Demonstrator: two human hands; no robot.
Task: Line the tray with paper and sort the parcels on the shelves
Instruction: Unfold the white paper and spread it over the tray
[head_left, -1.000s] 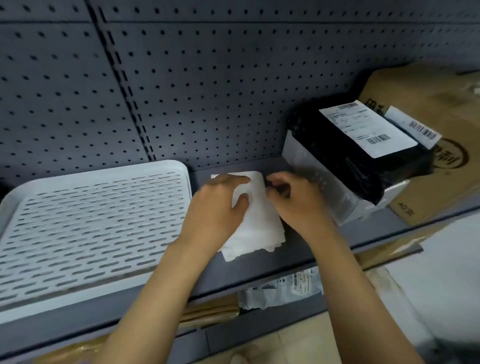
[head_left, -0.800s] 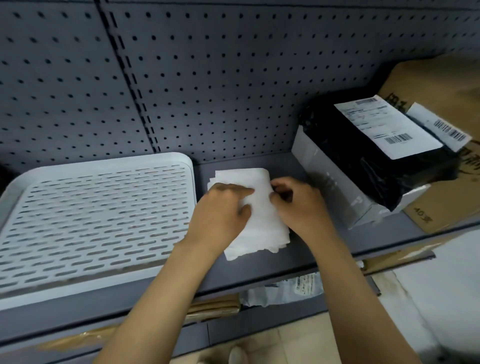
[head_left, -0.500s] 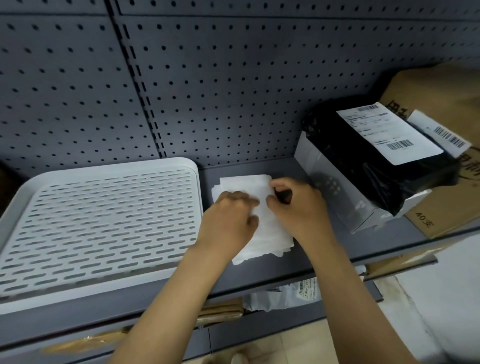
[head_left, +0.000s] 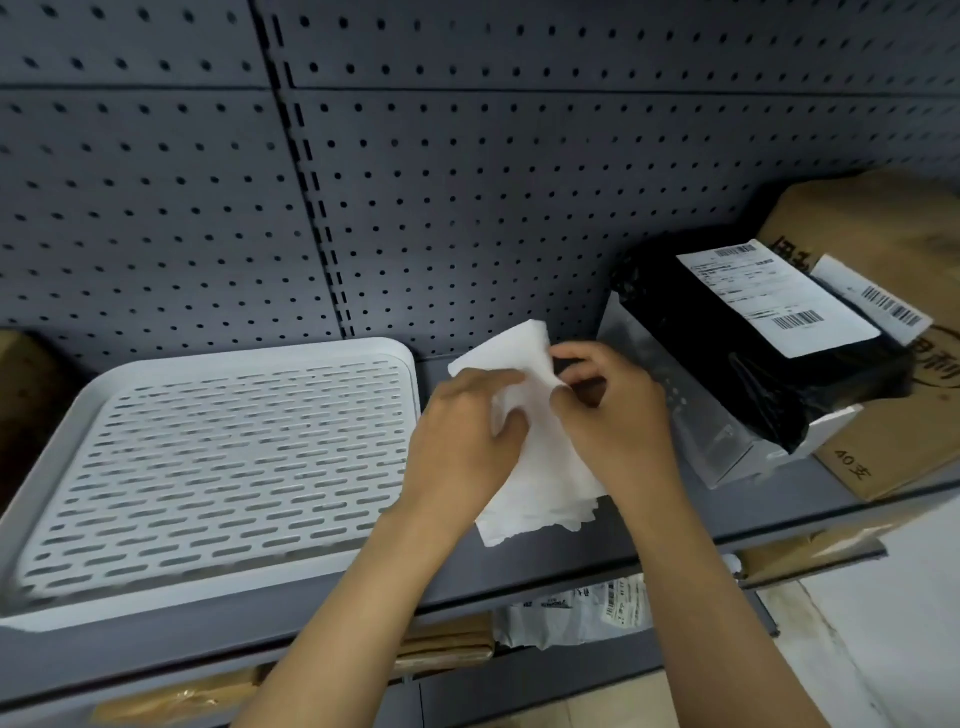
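A stack of white paper (head_left: 540, 467) lies on the grey shelf (head_left: 675, 530), just right of the white slotted tray (head_left: 218, 457). My left hand (head_left: 467, 431) presses on the stack and pinches its top sheet. My right hand (head_left: 613, 410) grips the same sheet's right edge, and the sheet's far corner (head_left: 519, 348) stands lifted off the stack. The tray holds nothing. To the right, a black bag parcel (head_left: 727, 353) with a white label lies on a grey-white box (head_left: 691, 426), next to a brown carton (head_left: 893, 415).
A grey pegboard wall (head_left: 467, 182) backs the shelf. On the lower shelf lie a white bag parcel (head_left: 576, 613) and brown flat packages (head_left: 447, 649). A brown object (head_left: 26, 395) sits at the far left edge. Pale floor shows at lower right.
Both hands have peeled the top sheet's far end up off the stack; before it lay flat. The view has shifted slightly left and down.
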